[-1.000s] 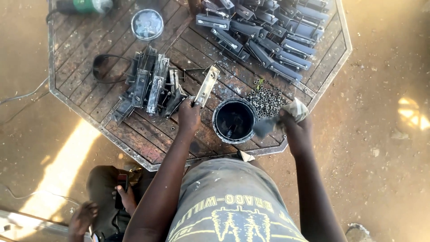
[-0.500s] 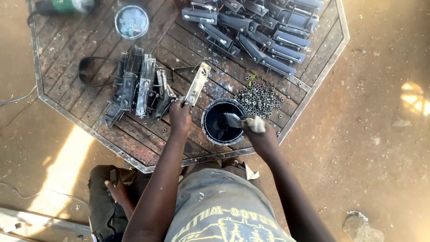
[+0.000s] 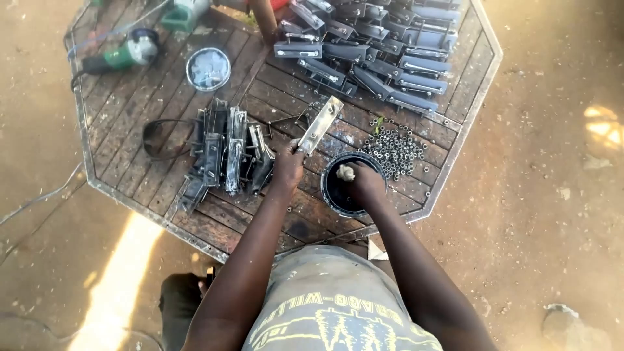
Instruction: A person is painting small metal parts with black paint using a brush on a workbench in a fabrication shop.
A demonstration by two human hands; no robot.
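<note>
- The left hand [image 3: 288, 170] is closed around the lower end of a flat metal bracket [image 3: 320, 125], holding it tilted up and away over the wooden slats of the octagonal worktop [image 3: 136, 97].
- The bracket looks like a rigid strip of plate steel, bare and pale on its face; it should feel solid for its size and will not flex. Its edges may be sharp or burred, so a pinch across the flat faces near one end, as it is gripped now, seems the safe hold.
- The right hand [image 3: 364, 185] is curled over the mouth of a round black paint tin [image 3: 343, 195], fingers closed on a small pale lump, seemingly a rag or a brush stub; which one cannot be told.
- The tin sits near the worktop's front edge, just right of the left hand. If it holds wet paint, a coated bracket would be slippery and should be held by a dry end.
- Just beyond the tin lies a scatter of small nuts [image 3: 396, 151].
- Left of the left hand stands a cluster of unpainted brackets [image 3: 224, 153]; at the far side, rows of dark painted brackets [image 3: 383, 58].
- An angle grinder [image 3: 123, 55] and a round tin lid [image 3: 208, 68] lie at the far left.
</note>
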